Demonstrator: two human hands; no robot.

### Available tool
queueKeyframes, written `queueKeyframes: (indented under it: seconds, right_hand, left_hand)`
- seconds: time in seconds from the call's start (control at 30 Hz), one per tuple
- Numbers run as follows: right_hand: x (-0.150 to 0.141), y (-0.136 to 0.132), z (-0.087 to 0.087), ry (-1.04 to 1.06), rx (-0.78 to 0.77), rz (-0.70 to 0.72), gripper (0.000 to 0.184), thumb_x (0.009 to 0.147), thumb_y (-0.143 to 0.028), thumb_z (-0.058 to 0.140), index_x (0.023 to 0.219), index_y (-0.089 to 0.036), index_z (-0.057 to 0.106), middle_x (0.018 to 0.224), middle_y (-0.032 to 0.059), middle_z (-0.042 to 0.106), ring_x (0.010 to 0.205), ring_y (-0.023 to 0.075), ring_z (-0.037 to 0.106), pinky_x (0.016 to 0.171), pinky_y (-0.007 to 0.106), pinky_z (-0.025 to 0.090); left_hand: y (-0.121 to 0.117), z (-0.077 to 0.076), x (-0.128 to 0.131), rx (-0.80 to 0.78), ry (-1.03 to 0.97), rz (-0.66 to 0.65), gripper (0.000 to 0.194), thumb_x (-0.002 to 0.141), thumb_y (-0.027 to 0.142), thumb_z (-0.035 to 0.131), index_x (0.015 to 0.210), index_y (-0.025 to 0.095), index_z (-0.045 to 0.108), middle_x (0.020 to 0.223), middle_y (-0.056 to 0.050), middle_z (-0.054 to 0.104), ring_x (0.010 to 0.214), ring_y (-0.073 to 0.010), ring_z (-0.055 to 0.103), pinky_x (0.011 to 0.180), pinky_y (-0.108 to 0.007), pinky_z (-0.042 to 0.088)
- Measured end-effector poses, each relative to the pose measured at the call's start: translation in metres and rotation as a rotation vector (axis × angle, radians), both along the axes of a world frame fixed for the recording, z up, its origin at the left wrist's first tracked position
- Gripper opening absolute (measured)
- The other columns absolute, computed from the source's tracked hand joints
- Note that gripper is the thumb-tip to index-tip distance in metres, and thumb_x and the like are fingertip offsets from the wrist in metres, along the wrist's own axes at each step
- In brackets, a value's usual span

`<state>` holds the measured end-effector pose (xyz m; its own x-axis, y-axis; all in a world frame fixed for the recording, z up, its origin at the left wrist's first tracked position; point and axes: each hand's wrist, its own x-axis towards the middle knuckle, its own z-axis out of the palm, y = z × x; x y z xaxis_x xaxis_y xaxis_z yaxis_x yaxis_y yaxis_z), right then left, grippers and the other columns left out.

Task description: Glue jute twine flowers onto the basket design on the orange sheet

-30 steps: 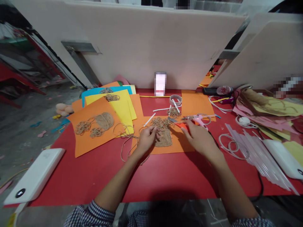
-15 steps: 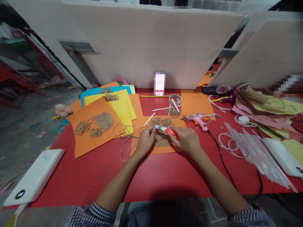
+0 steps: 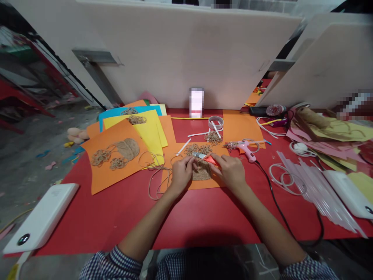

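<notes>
Both hands meet over an orange paper sheet (image 3: 180, 149) that carries a jute twine piece (image 3: 201, 174) with coiled twine flowers (image 3: 198, 149) above it. My right hand (image 3: 231, 171) is closed around orange-handled scissors (image 3: 206, 157) whose metal blades point left. My left hand (image 3: 181, 174) is closed in a pinch on twine at the left edge of the jute piece, right at the blade tips. Loose twine (image 3: 155, 171) trails from my left hand across the red table (image 3: 122, 217).
A pink glue gun (image 3: 244, 148) with a black cord lies right of the sheet. Clear glue sticks (image 3: 311, 188) and white devices (image 3: 348, 193) are at the right. More coloured sheets with twine shapes (image 3: 116, 153) are at the left. A white device (image 3: 40, 217) is at the near left corner. White partitions stand behind.
My right hand picked up the orange scissors beside the glue gun and brought them left to my left hand. My left hand stayed pinched on the twine.
</notes>
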<state>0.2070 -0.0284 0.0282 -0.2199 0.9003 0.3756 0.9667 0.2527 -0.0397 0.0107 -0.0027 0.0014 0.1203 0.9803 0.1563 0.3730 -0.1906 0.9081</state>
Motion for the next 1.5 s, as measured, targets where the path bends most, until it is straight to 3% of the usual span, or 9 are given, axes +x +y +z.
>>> queueKeyframes:
  seconds: [0.3, 0.77, 1.0, 1.3, 1.5]
  right_hand:
    - [-0.001, -0.001, -0.003, 0.007, 0.008, 0.019, 0.049, 0.099, -0.055, 0.042, 0.117, -0.023, 0.073, 0.072, 0.0084, 0.066, 0.063, 0.0168, 0.051, 0.061, 0.031, 0.023]
    - [0.008, 0.004, -0.008, -0.080, 0.148, 0.032, 0.048, 0.100, -0.056, 0.041, 0.113, -0.024, 0.075, 0.068, 0.0049, 0.064, 0.060, 0.0140, 0.045, 0.061, 0.032, 0.017]
    - [0.004, 0.002, -0.007, -0.074, 0.161, 0.025, 0.046, 0.100, -0.054, 0.041, 0.113, -0.025, 0.075, 0.066, 0.0040, 0.062, 0.059, 0.0132, 0.044, 0.061, 0.032, 0.018]
    - [-0.004, 0.000, -0.006, -0.085, 0.191, 0.037, 0.048, 0.101, -0.054, 0.040, 0.109, -0.023, 0.075, 0.064, 0.0035, 0.061, 0.058, 0.0138, 0.044, 0.062, 0.032, 0.018]
    - [-0.005, 0.000, -0.008, -0.091, 0.241, 0.077, 0.045, 0.101, -0.051, 0.041, 0.108, -0.022, 0.075, 0.063, 0.0031, 0.060, 0.058, 0.0137, 0.045, 0.061, 0.032, 0.018]
  left_hand:
    - [-0.002, -0.006, 0.001, 0.001, -0.001, 0.007, 0.038, 0.098, 0.036, 0.044, 0.074, 0.019, 0.069, 0.064, -0.002, 0.070, 0.058, -0.0158, 0.060, 0.065, -0.025, 0.043]
    - [0.002, 0.000, -0.001, -0.085, 0.000, 0.018, 0.036, 0.098, 0.036, 0.042, 0.091, 0.017, 0.071, 0.064, 0.000, 0.071, 0.052, -0.0143, 0.058, 0.057, -0.024, 0.042]
    - [0.000, -0.001, 0.000, 0.015, 0.086, -0.004, 0.035, 0.099, 0.033, 0.042, 0.087, 0.017, 0.071, 0.065, -0.001, 0.072, 0.061, -0.0158, 0.064, 0.067, -0.025, 0.045]
    - [-0.004, 0.000, 0.004, 0.089, 0.159, -0.011, 0.036, 0.098, 0.027, 0.043, 0.073, 0.018, 0.067, 0.061, -0.001, 0.069, 0.056, -0.0138, 0.061, 0.064, -0.024, 0.042]
    - [-0.004, 0.000, 0.003, 0.039, 0.139, 0.007, 0.037, 0.099, 0.028, 0.041, 0.075, 0.019, 0.067, 0.059, 0.000, 0.067, 0.055, -0.0141, 0.060, 0.063, -0.025, 0.041]
